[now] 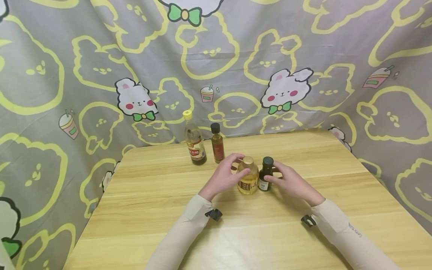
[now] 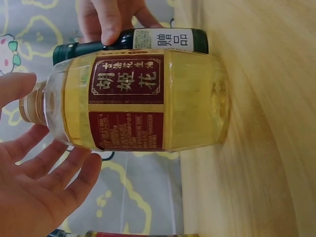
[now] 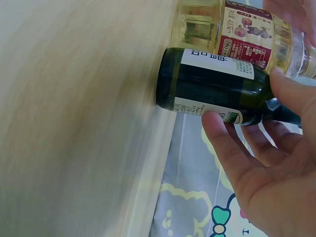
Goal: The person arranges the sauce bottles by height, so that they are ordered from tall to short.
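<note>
Upright on the table, a clear bottle of yellow oil with a maroon label stands beside a smaller dark green bottle with white labels. My left hand is around the oil bottle's neck and shoulder; its thumb lies by the cap and its fingers spread loosely along the far side. From the right, my right hand holds the dark green bottle, thumb near its shoulder and a fingertip on its lower label. The two bottles stand side by side, overlapping in the left wrist view.
Behind and left of my left hand stand a yellow-capped bottle of dark liquid and a slim black-capped bottle with a red label. A patterned grey curtain hangs along the back of the wooden table.
</note>
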Demonstrator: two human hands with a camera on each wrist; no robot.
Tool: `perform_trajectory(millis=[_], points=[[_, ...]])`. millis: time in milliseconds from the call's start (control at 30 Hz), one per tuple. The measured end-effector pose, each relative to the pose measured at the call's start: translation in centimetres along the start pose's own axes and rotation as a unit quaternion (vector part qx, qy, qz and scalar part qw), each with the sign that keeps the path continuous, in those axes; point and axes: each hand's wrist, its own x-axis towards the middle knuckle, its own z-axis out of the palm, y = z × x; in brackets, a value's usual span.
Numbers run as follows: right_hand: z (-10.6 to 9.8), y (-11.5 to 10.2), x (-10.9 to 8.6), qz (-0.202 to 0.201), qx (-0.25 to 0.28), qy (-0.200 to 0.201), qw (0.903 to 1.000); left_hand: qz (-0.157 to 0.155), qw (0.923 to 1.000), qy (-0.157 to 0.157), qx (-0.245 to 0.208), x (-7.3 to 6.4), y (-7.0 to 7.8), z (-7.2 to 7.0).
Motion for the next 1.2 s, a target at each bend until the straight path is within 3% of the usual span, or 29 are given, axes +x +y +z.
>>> perform_trajectory(millis=[300,700,1200], points=[[0.0,0.0,0.0,0.003,0.001,-0.002,1.0000,-0.001,0.9999,-0.010,0.007,-0.1,-0.6,0.1],[0.0,0.2,0.1,0.002,0.003,-0.005,1.0000,-0.029,0.9994,-0.019,-0.001,-0.3,-1.1,0.2],[-0.1,0.3,0.1,0.000,0.001,-0.005,1.0000,-0.021,0.9993,-0.029,-0.006,-0.5,-1.2,0.2]])
